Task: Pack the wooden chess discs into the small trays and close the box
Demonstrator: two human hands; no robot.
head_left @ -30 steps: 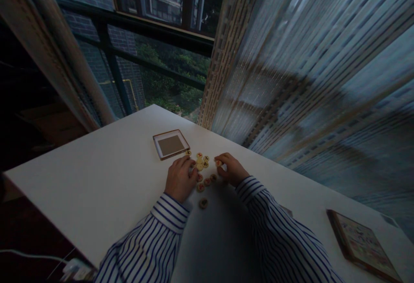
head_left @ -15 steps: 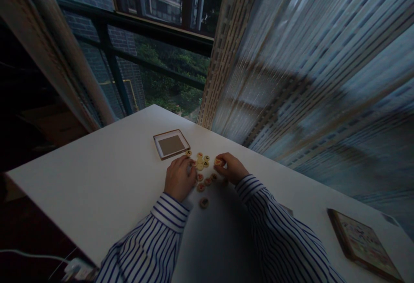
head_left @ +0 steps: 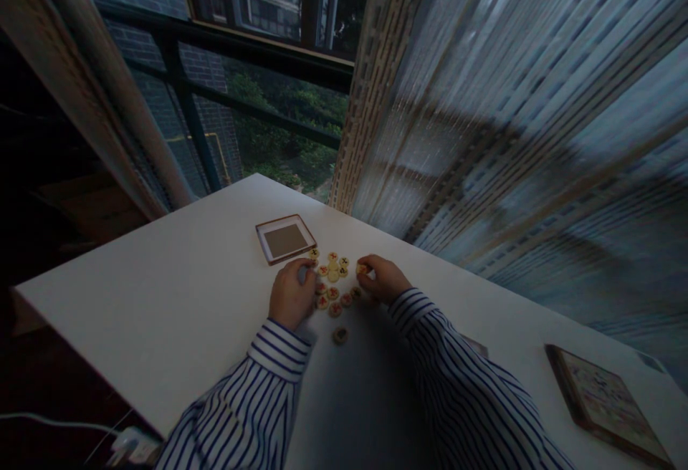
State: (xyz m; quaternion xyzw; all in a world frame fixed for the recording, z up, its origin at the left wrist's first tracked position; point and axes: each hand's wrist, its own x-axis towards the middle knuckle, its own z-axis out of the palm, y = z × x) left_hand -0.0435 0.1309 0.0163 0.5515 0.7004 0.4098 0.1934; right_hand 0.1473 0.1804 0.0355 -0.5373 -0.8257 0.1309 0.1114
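Observation:
Several round, cream-coloured Chinese chess pieces (head_left: 335, 309) with red or dark characters lie loosely grouped on the white table (head_left: 177, 298). My right hand (head_left: 383, 279) is at the right of the group, with thumb and index finger pinching one xiangqi piece (head_left: 362, 269). On the other side, my left hand (head_left: 293, 294) rests with bent fingers, a gap showing between thumb and index finger. Its fingertips are close to a dark-marked piece (head_left: 314, 252) and partly cover nearby ones. A single dark-marked piece (head_left: 340, 335) lies apart, nearer to me.
A shallow rectangular box part (head_left: 260, 241) with a brown rim lies behind my left hand. At the right is a flat box with a patterned top (head_left: 607, 398). A curtain (head_left: 370, 83) hangs beyond the table edge. A white power strip (head_left: 134, 445) shows at lower left.
My left hand has drawn back slightly to the left, uncovering several red-marked pieces beside its fingers. My right hand stays almost in place with its piece.

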